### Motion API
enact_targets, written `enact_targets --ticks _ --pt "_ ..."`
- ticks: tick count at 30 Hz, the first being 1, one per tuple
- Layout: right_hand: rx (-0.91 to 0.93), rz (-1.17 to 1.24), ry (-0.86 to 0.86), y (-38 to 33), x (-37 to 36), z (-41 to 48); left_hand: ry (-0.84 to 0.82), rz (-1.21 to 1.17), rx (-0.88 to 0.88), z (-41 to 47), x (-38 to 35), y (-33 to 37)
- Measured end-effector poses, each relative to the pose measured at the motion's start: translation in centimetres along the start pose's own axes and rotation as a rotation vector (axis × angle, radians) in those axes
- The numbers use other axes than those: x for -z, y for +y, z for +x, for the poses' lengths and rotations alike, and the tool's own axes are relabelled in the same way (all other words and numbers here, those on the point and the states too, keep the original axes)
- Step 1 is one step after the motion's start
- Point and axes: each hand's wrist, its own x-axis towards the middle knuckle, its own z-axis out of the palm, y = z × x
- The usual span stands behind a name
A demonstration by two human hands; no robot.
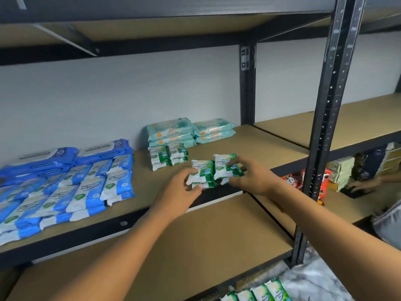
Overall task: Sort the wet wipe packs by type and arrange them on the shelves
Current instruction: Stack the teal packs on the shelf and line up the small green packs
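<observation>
My left hand (183, 189) grips a small stack of green-and-white wipe packs (200, 173) at the front edge of the middle shelf (260, 148). Beside it, my right hand (249, 175) holds another stack of green-and-white packs (225, 165), thumb on top. Behind them stand two low stacks of the same green packs (167, 155). Teal antibacterial packs (188, 132) are piled against the wall. Blue-and-white packs (71, 185) in several rows cover the shelf's left part, with large blue packs (71, 156) behind.
A black upright post (325, 127) stands to the right of my hands. The lower shelf board (195, 246) lies below. More green packs (258, 292) sit in a bag at the bottom. Another person's hand (362, 185) reaches among goods on the right-hand shelf.
</observation>
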Motion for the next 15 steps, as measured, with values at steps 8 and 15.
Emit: enact_targets --ticks 8,15 --pt "0.046 -0.143 0.109 1.2 -0.5 2.1 0.201 0.300 -0.105 1.6 -1.9 0.5" --pt "0.000 -0.178 0.110 1.9 -0.8 7.3 0.396 0.661 -0.149 5.3 -3.8 0.4"
